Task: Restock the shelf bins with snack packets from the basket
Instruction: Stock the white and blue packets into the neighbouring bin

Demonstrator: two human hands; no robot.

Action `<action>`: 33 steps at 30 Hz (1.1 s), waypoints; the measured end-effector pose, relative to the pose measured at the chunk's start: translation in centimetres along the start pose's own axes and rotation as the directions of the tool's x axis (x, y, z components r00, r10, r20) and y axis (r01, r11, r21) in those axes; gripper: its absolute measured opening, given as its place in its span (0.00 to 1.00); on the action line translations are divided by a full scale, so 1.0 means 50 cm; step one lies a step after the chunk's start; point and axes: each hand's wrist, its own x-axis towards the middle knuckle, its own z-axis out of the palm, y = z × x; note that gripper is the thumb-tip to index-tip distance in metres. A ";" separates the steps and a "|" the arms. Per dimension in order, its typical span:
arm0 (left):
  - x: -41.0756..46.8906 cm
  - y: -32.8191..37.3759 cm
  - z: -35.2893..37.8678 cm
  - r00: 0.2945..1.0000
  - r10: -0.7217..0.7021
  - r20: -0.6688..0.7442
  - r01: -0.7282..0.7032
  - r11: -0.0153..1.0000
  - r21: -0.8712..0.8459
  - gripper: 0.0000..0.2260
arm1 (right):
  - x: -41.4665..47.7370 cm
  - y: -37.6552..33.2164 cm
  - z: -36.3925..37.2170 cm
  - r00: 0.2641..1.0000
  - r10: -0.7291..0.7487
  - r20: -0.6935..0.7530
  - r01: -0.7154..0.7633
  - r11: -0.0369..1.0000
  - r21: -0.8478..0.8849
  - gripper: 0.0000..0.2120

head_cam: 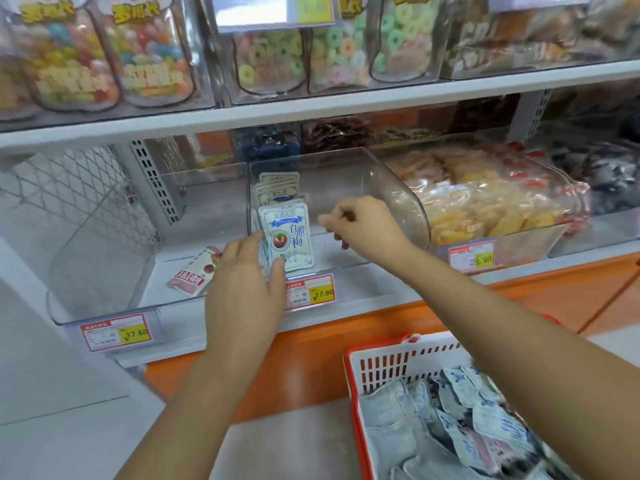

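Note:
A stack of white-and-blue snack packets (pixel 289 233) stands upright at the left side of the clear middle shelf bin (pixel 381 181). My left hand (pixel 242 289) grips the front of the stack, thumb on the front packet and fingers along its left side. Inside the same bin, to the right of the stack, my right hand (pixel 363 226) hovers with loosely curled fingers and holds nothing. At the lower right, the red-rimmed white basket (pixel 353 375) holds several more of the same packets (pixel 467 431).
The clear bin to the left (pixel 104 271) holds one pink packet (pixel 194 275) lying flat. A bin of yellow snacks (pixel 485 202) is to the right. Price tags (pixel 310 292) hang on the bin fronts. Candy jars (pixel 152 53) fill the shelf above.

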 end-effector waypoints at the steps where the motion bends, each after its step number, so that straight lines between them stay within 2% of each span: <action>1: -0.018 0.019 0.007 0.998 0.055 -0.005 -0.055 0.998 -0.027 0.15 | -0.035 0.011 -0.018 0.998 -0.060 -0.037 0.060 0.998 0.005 0.15; 3: -0.056 0.058 0.029 0.981 0.190 0.039 -0.187 0.980 -0.069 0.10 | -0.106 0.051 -0.045 0.989 -0.140 -0.056 0.139 0.990 -0.020 0.14; 4: -0.076 0.074 0.044 0.965 0.241 0.104 -0.233 0.969 -0.079 0.08 | -0.139 0.079 -0.055 0.986 -0.160 -0.047 0.158 0.986 -0.043 0.13; 6: -0.115 0.093 0.079 0.903 0.272 0.332 -0.266 0.962 -0.064 0.06 | -0.197 0.149 -0.071 0.993 -0.120 -0.001 0.120 0.990 -0.070 0.13; 8: -0.154 0.092 0.119 0.792 0.227 0.566 -0.284 0.959 0.013 0.08 | -0.245 0.234 -0.083 0.998 -0.004 0.065 0.012 0.991 -0.133 0.15; 10: -0.194 0.075 0.161 0.660 0.150 0.736 -0.301 0.951 0.076 0.11 | -0.285 0.335 -0.086 0.972 0.195 0.133 -0.153 0.949 -0.275 0.17; 12: -0.229 0.049 0.197 0.529 0.051 0.847 -0.262 0.959 0.106 0.13 | -0.330 0.437 -0.076 0.886 0.431 0.173 -0.343 0.859 -0.379 0.17; 15: -0.267 0.012 0.233 0.376 -0.004 0.927 -0.244 0.964 0.104 0.15 | -0.413 0.528 -0.036 0.743 0.598 0.301 -0.462 0.783 -0.416 0.08; 18: -0.288 -0.004 0.250 0.354 -0.036 0.934 -0.289 0.946 0.146 0.11 | -0.479 0.542 0.031 0.560 0.676 0.478 -0.619 0.725 -0.302 0.42; 19: -0.291 -0.003 0.252 0.359 -0.043 0.932 -0.304 0.939 0.161 0.10 | -0.496 0.544 0.057 0.520 0.687 0.507 -0.626 0.711 -0.321 0.52; 20: -0.291 -0.003 0.254 0.365 -0.044 0.930 -0.316 0.933 0.169 0.10 | -0.512 0.543 0.081 0.509 0.699 0.501 -0.611 0.704 -0.361 0.56; 22: -0.286 0.003 0.251 0.386 -0.027 0.922 -0.325 0.932 0.163 0.10 | -0.539 0.547 0.121 0.568 0.717 0.404 -0.594 0.697 -0.402 0.52; 26: -0.276 0.006 0.242 0.393 -0.010 0.920 -0.266 0.956 0.125 0.09 | -0.523 0.537 0.134 0.682 0.715 0.153 -0.602 0.668 -0.438 0.23; 28: -0.269 0.008 0.241 0.398 -0.059 0.916 -0.183 0.973 0.143 0.12 | -0.496 0.514 0.120 0.707 0.703 0.080 -0.612 0.665 -0.429 0.15; 30: -0.255 0.015 0.240 0.396 -0.136 0.908 -0.012 0.988 0.154 0.18 | -0.466 0.479 0.097 0.745 0.665 0.055 -0.611 0.713 -0.344 0.14; 31: -0.245 0.022 0.237 0.389 -0.166 0.906 0.124 0.984 0.128 0.18 | -0.450 0.455 0.081 0.781 0.623 0.045 -0.594 0.764 -0.253 0.15; 32: -0.234 0.028 0.233 0.380 -0.195 0.904 0.290 0.953 0.084 0.16 | -0.434 0.425 0.066 0.832 0.553 0.035 -0.544 0.827 -0.137 0.16; 33: -0.221 0.039 0.225 0.356 -0.231 0.906 0.470 0.882 0.040 0.18 | -0.420 0.391 0.049 0.894 0.447 0.035 -0.447 0.895 -0.016 0.16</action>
